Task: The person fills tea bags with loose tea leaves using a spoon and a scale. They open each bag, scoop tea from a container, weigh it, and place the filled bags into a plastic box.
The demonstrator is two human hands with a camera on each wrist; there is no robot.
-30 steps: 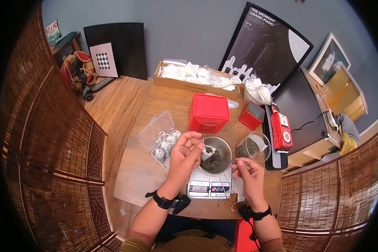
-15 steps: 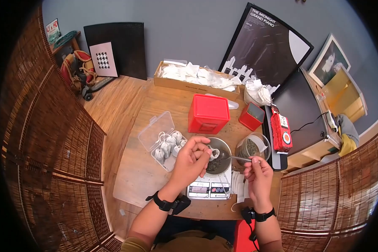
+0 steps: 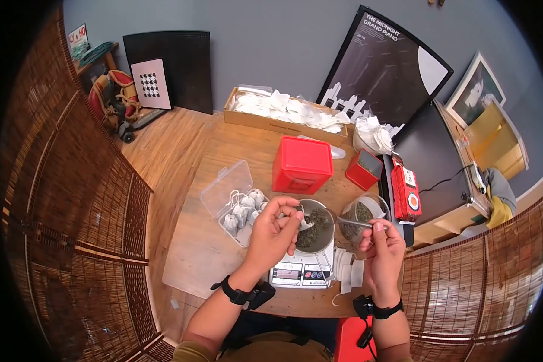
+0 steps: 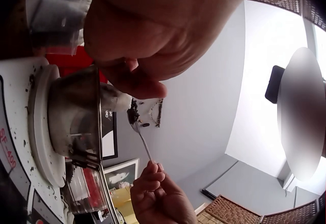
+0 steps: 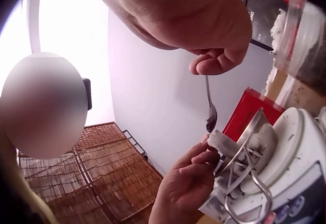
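So I'm standing here watching somebody filling little tea-bag-looking things. The left hand (image 3: 274, 234) is pinching a small white pouch (image 5: 223, 143), soft and crinkly, with its fingers curled around it over the pot, close to the near edge of the worktop (image 3: 190, 256). The right hand (image 3: 385, 247) is grasping a thin, shiny metal spoon (image 4: 144, 141) by the handle, fingers bunched up tight. Its oval bowl is carrying dark, crumbly leaf right by the pouch mouth; I can't tell if they're touching.

The round steel pot (image 4: 74, 107), smooth-walled with a bent wire handle, is holding loose dried leaf (image 3: 312, 236) and sitting on a white plastic scale (image 3: 301, 274). Flat white bags (image 3: 348, 271) are lying just right of that. Toward the left edge, a clear hinged plastic box (image 3: 226, 186) is holding plump, stringed pouches (image 3: 241, 210). A round see-through tub (image 3: 377, 208) of leaf is standing near the right edge, a boxy glossy red container (image 3: 301, 166) is standing behind the pot, and a long cardboard box (image 3: 283, 125) of papery white stuff is running along the far edge.
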